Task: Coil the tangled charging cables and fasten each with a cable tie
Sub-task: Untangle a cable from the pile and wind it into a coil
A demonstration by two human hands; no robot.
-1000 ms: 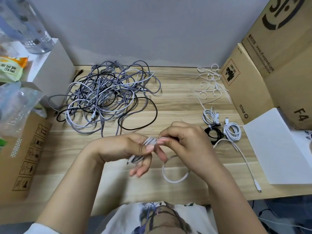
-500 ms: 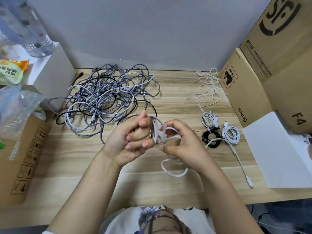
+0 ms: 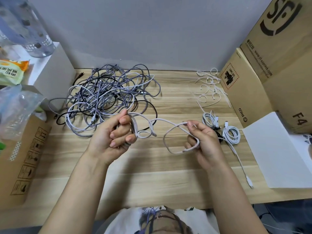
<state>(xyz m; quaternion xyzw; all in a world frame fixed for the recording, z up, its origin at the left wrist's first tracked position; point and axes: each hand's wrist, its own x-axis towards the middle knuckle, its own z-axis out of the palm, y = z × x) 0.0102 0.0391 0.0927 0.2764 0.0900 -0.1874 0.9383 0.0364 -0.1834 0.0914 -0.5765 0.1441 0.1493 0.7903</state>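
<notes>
I have one pale cable [image 3: 170, 130] in the air over the middle of the table [image 3: 152, 174], stretched between my two hands and looping loosely in between. My left hand [image 3: 116, 132] is curled closed around one end of it, with a few turns gathered against the fingers; my right hand [image 3: 202, 141] pinches the other stretch between thumb and fingertips, a slack loop hanging below. I judge this cable only partly coiled and not yet tied. At about two o'clock from my hands lie three finished bundles [image 3: 221, 127], two white and one black, close together, though one white one trails a loose tail toward five o'clock. Much remains: the big tangle [image 3: 108, 98] of grey, purple and black cables sits at eleven o'clock, looking untouched. The spare ties [image 3: 211, 88] are scattered at one o'clock, near the back edge. The table is light wood plank, set against a plain grey wall. Cardboard boxes [image 3: 270, 65] stand at the right with a white sheet [image 3: 278, 149] before them; at the left are a white box [image 3: 55, 73], a clear bottle [image 3: 25, 31] on top of it, plastic bags and another carton [image 3: 25, 157].
</notes>
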